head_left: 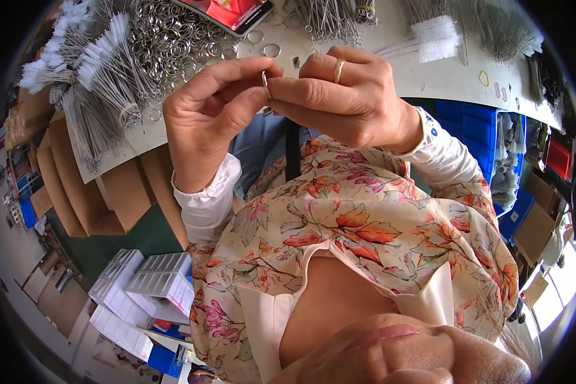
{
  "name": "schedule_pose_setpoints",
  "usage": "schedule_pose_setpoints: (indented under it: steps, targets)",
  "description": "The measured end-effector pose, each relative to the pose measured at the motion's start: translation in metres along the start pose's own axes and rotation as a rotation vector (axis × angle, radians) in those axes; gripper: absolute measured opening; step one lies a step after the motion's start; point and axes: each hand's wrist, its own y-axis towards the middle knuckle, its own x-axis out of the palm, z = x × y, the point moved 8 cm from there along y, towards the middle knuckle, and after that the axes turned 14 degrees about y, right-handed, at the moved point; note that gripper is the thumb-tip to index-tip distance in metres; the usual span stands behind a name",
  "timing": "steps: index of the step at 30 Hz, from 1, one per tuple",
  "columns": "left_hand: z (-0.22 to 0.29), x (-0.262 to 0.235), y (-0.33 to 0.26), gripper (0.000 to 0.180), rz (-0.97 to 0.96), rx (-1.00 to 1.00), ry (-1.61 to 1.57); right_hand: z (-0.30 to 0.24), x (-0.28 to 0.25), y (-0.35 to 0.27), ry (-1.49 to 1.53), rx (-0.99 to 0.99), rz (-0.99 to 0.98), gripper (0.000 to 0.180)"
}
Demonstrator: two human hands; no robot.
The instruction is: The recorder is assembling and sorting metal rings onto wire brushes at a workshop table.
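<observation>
Above the table's near edge, my two hands meet in front of me. My left hand [214,105] is closed, its thumb and index finger pinching a small silver metal ring [264,78]. The fingertips of my right hand [349,96] are pressed together on the same ring from the other side; this hand wears a gold-coloured band [338,69]. A small dark metal bit shows below the fingertips, too small to name. Just beyond my left hand lies a heap of similar metal rings [166,48], with a few loose ones beside it.
Bundles of thin wire brushes with white bristles [105,54] lie at the left of the pale table [473,86], and more brushes [435,38] lie at the far right. A phone [240,16] rests at the back. Cardboard boxes [125,198] stand below left, blue bins [470,128] at right.
</observation>
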Motion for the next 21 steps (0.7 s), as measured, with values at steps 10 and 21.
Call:
schedule_pose_setpoints:
  steps: [10,21]
  targets:
    - [0.028,0.000,-0.012,0.029,0.345,0.451,0.476,0.059,0.010,-0.023,1.080,1.087,0.154,0.014]
    - [0.025,-0.004,-0.003,0.030,0.283,0.426,0.528,0.068,0.039,-0.034,1.291,1.301,0.038,0.020]
